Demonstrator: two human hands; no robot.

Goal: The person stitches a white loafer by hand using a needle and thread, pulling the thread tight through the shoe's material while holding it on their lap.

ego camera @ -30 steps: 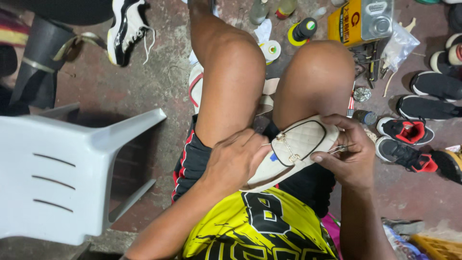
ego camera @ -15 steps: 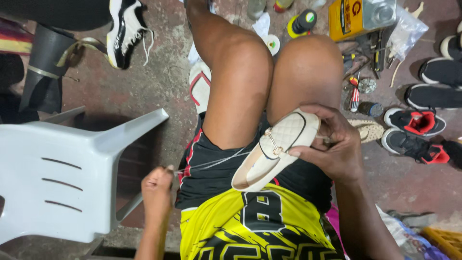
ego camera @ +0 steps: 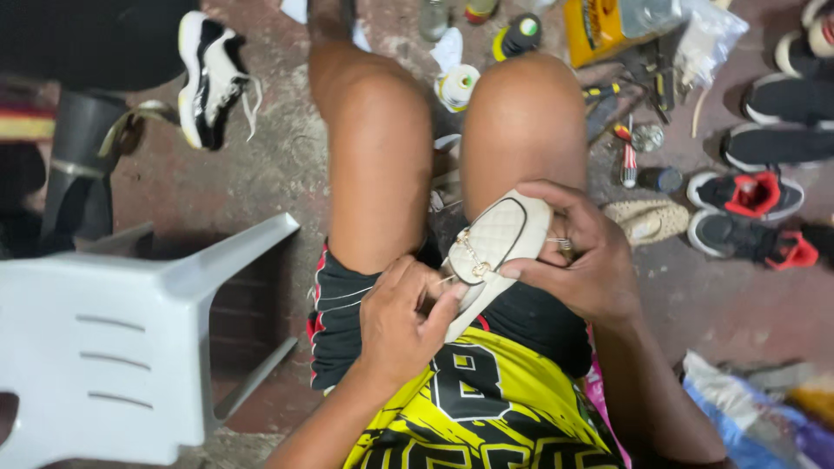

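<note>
Both hands work at a cream quilted shoe (ego camera: 495, 247) lying across the seated person's lap, between the thighs. Right hand (ego camera: 582, 260) is closed around the shoe's toe end, fingers wrapped over its upper. Left hand (ego camera: 404, 317) sits at the shoe's edge near the metal buckle (ego camera: 473, 256), fingers pinched together; what they pinch cannot be made out. White plastic chair (ego camera: 113, 339) stands to the left. Sneakers (ego camera: 751, 213) and tools (ego camera: 630, 104) lie on the floor (ego camera: 261, 165).
</note>
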